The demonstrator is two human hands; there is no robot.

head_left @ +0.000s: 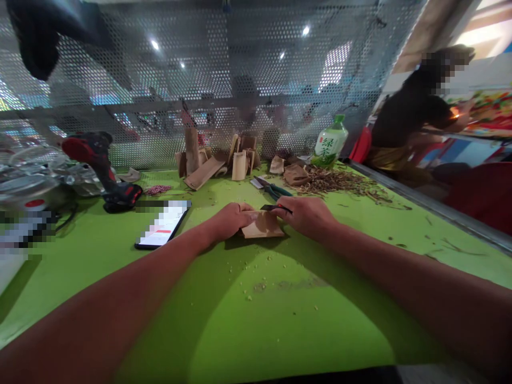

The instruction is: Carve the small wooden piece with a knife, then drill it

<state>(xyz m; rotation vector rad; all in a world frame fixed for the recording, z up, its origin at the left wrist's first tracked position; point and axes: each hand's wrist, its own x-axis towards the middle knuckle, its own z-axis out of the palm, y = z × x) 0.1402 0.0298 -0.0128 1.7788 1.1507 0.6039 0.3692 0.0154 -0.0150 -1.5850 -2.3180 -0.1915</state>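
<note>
My left hand (229,221) grips the left end of a flat tan piece of wood or bark (264,226), which lies on the green tabletop (256,314). My right hand (307,216) is at its right end, holding a small dark blade (272,207) against its upper edge. The fingers hide part of the piece and most of the blade. Just beyond my hands lie green-handled pliers (274,186). A smartphone (163,226) lies to the left of my left hand. Light crumbs are scattered below the piece.
Several cut tan pieces (216,162) stand along a perforated metal screen (224,64). Nearby are a cordless drill (103,170), a green tea bottle (330,143) and a pile of brown shavings (336,182). Glassware (32,181) sits far left. A co-worker (416,106) works beyond the screen, right.
</note>
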